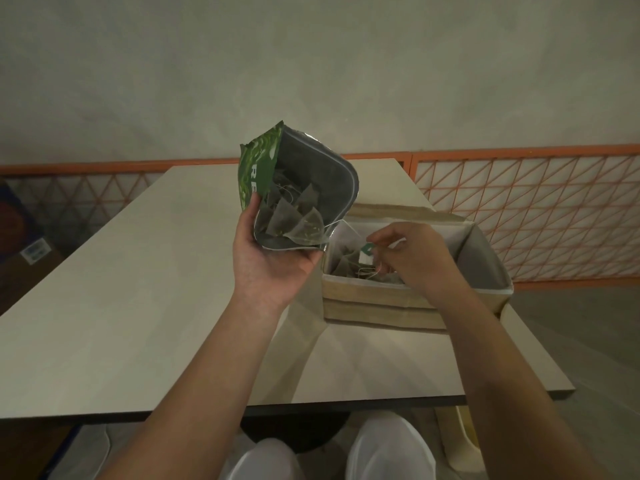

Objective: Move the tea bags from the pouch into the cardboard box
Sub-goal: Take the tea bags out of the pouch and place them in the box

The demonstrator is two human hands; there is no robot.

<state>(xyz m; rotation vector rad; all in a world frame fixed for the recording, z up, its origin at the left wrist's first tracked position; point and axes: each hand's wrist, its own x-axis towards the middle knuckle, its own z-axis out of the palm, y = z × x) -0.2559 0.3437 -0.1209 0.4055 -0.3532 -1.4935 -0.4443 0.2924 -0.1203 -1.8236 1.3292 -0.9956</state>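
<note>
Tea bags (298, 216): pyramid-shaped mesh sachets with strings, a cluster of them lying inside the open pouch (332, 181), the nearest one at the mouth's lower lip, just above the left palm. Pouch: green printed outside, grey foil lining, mouth tilted toward the viewer, held up off the table; the left hand (273, 265) cradles it from beneath, thumb pressed up its green side, fingers curled under its base. Tag (367, 254): small white and green paper tag on a string, pinched between the fingertips of the right hand (412, 258), which hangs over the box (363, 299); the string runs down to sachets lying in the box, though which one it belongs to cannot be told. Box: tan cardboard, white inside, flaps folded outward, standing on the table just right of the pouch, several sachets already heaped in its near left corner. Table (138, 271): pale rectangular top. Behind: orange lattice railing (519, 209), plain wall. Below the table edge: the person's knees in white.
</note>
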